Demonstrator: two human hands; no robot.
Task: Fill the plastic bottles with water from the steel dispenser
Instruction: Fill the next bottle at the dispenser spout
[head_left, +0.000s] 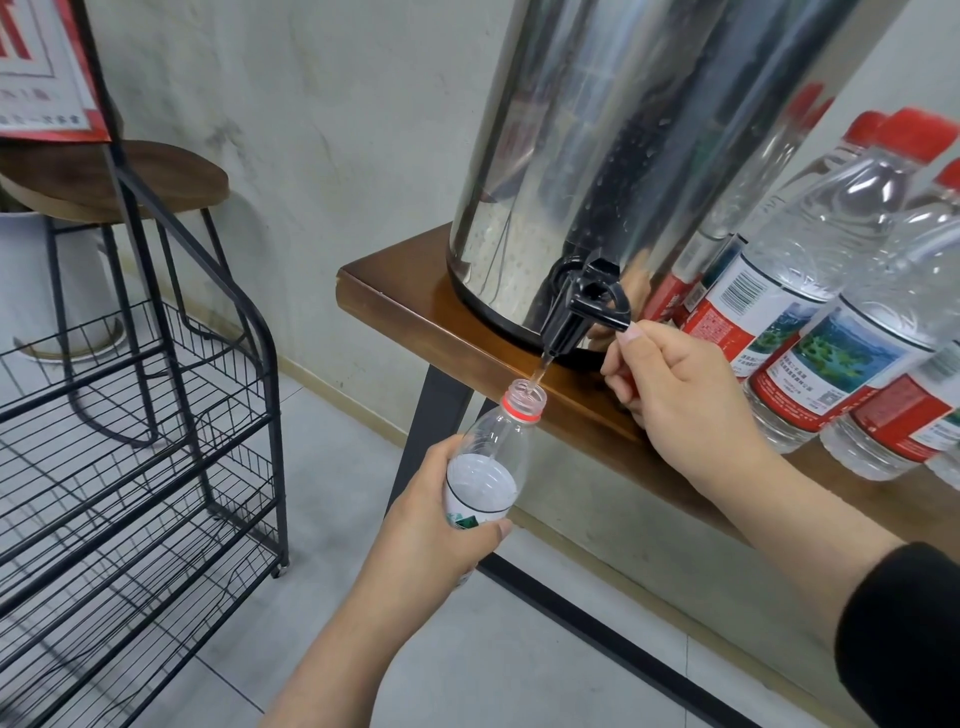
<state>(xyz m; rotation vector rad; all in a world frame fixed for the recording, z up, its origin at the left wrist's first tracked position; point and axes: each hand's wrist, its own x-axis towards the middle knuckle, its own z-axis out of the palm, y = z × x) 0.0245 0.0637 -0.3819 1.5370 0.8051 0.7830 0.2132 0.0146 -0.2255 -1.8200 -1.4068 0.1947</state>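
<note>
nearest, left hand (441, 514) grips the open bottle (491, 457) tilted under the tap (584, 312) to catch the stream; right hand (680, 384) pinches the lever down and holds a red cap, beside the steel dispenser (623, 156) on the worktop (395, 296).

Single head-worn wide-angle view, looking forward and steeply down from close range at the corner of the counter (395, 306); the steel dispenser (623, 156) leans with lens distortion, and the tiled floor (467, 649) fills the lower frame.
</note>
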